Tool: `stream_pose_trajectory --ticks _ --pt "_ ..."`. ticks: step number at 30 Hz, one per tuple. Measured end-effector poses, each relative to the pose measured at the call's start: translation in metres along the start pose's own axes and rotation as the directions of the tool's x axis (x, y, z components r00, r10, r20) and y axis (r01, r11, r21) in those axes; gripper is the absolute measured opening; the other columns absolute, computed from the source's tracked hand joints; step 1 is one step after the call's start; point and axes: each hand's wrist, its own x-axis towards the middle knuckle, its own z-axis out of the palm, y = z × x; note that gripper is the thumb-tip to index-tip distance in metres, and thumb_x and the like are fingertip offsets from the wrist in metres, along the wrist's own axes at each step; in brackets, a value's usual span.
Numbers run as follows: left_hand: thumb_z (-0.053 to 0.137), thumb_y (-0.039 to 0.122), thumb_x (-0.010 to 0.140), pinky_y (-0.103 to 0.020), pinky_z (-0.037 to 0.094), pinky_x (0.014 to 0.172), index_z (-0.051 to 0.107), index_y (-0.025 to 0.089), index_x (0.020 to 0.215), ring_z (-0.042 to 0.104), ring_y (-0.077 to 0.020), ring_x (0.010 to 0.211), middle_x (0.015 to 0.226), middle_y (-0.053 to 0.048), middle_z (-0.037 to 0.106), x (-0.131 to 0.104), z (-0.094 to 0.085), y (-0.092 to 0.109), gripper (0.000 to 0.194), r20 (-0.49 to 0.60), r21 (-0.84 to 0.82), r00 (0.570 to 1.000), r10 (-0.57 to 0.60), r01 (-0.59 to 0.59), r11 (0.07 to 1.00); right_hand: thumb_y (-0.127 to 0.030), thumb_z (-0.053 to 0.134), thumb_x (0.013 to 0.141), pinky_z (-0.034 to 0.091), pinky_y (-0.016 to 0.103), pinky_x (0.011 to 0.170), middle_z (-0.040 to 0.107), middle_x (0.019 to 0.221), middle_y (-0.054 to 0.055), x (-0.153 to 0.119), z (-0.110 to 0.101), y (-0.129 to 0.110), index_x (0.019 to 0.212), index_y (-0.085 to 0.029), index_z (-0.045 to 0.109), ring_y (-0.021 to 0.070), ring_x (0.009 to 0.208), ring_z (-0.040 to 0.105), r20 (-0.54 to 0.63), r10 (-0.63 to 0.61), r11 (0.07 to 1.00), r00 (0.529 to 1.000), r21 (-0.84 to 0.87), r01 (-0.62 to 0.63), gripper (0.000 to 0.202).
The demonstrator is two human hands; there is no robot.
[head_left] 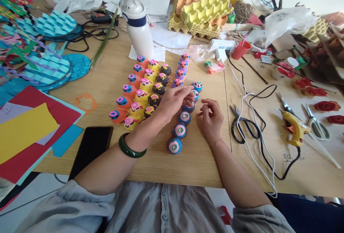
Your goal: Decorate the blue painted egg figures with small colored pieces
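2 hands are seen over painted blue egg-carton cups (179,131) on the counter (204,161): left hand (174,98) fingers spread on them, right hand (211,118) fingers loosely curled, empty.

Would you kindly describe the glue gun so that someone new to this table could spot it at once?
Start at the wooden table and look to its right side, past the right hand and the black scissors. There lies the glue gun, with a black cord running from its handle. It alone there is bright yellow with an orange trigger; the tools beside it are scissors.
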Motion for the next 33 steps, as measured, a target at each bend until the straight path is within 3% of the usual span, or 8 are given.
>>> stream_pose_trajectory --ticks 2,4,8,11,18,22,25,33 --pt "0.068 0.039 0.094 -0.032 0.058 0.092 0.074 0.011 0.101 0.073 -0.0184 0.094 0.097 -0.011 0.076 -0.014 0.004 0.001 0.030 0.055 -0.292 0.994 -0.097 0.109 0.950 -0.023 0.057 0.097 0.057 0.025 0.056 0.064 0.096 0.003 -0.003 -0.001 -0.004 0.106 -0.025 0.070 0.0125 0.074 0.060 -0.003 -0.129 0.990 0.992 -0.063 0.128 0.016" --pt "0.060 0.045 0.099 -0.036 0.054 0.106 0.073 0.010 0.113 0.071 -0.0220 0.113 0.113 -0.015 0.076 -0.027 0.006 0.001 0.040 0.098 -0.421 0.983 -0.156 0.183 0.889 -0.021 0.059 0.097 0.056 0.028 0.059 0.065 0.094 0.003 -0.007 -0.002 -0.008 0.114 -0.026 0.070 0.0135 0.074 0.060 0.038 -0.288 0.948 0.957 -0.133 0.291 0.021" --pt "0.045 0.055 0.104 -0.038 0.052 0.110 0.071 0.016 0.128 0.064 -0.0260 0.130 0.129 -0.015 0.073 -0.041 0.005 -0.001 0.053 0.185 -0.401 0.966 -0.182 0.243 0.883 -0.015 0.063 0.093 0.059 0.035 0.067 0.071 0.108 0.007 -0.012 -0.001 -0.017 0.127 -0.030 0.069 0.0202 0.090 0.065 0.205 -0.493 0.827 0.846 -0.191 0.528 0.038" --pt "0.045 0.062 0.101 -0.040 0.055 0.104 0.073 0.020 0.125 0.064 -0.0284 0.131 0.131 -0.014 0.073 -0.044 0.002 -0.009 0.056 0.240 -0.322 0.960 -0.144 0.219 0.921 -0.016 0.067 0.092 0.061 0.042 0.073 0.074 0.107 0.007 -0.015 0.001 -0.023 0.122 -0.033 0.071 0.0228 0.092 0.067 0.257 -0.516 0.790 0.817 -0.226 0.570 0.035" --pt "0.068 0.052 0.093 -0.036 0.059 0.100 0.071 0.024 0.130 0.068 -0.0253 0.126 0.135 -0.009 0.072 -0.053 -0.007 -0.034 0.046 0.099 -0.113 0.989 0.107 -0.095 0.989 -0.020 0.063 0.096 0.063 0.034 0.064 0.075 0.104 0.006 -0.019 0.001 -0.025 0.104 -0.028 0.072 0.0195 0.090 0.072 0.167 -0.339 0.928 0.926 -0.101 0.358 0.015" --pt "0.075 0.048 0.088 -0.031 0.064 0.079 0.078 0.018 0.110 0.078 -0.0205 0.089 0.100 -0.008 0.081 -0.052 -0.015 -0.037 0.037 0.091 0.018 0.992 0.087 -0.089 0.996 -0.016 0.065 0.095 0.063 0.030 0.067 0.074 0.097 0.003 -0.017 -0.001 -0.024 0.106 -0.029 0.072 0.0162 0.085 0.071 0.135 -0.326 0.943 0.936 -0.015 0.331 0.018" --pt "0.081 0.047 0.082 -0.027 0.063 0.066 0.078 0.016 0.098 0.074 -0.0157 0.068 0.080 -0.004 0.079 -0.048 -0.017 -0.037 0.035 0.096 -0.027 0.994 0.047 -0.044 0.999 -0.016 0.068 0.094 0.064 0.029 0.069 0.073 0.098 0.003 -0.014 -0.002 -0.026 0.106 -0.029 0.075 0.0152 0.087 0.071 0.172 -0.332 0.943 0.928 0.025 0.332 0.019" --pt "0.082 0.045 0.081 -0.025 0.061 0.063 0.075 0.017 0.090 0.071 -0.0127 0.063 0.075 -0.002 0.076 -0.051 -0.016 -0.035 0.030 -0.023 -0.070 0.994 0.104 -0.105 0.992 -0.032 0.070 0.094 0.068 0.030 0.068 0.071 0.103 0.005 -0.016 -0.002 -0.031 0.110 -0.029 0.074 0.0176 0.091 0.070 0.268 -0.113 0.987 0.957 0.142 0.077 0.017"
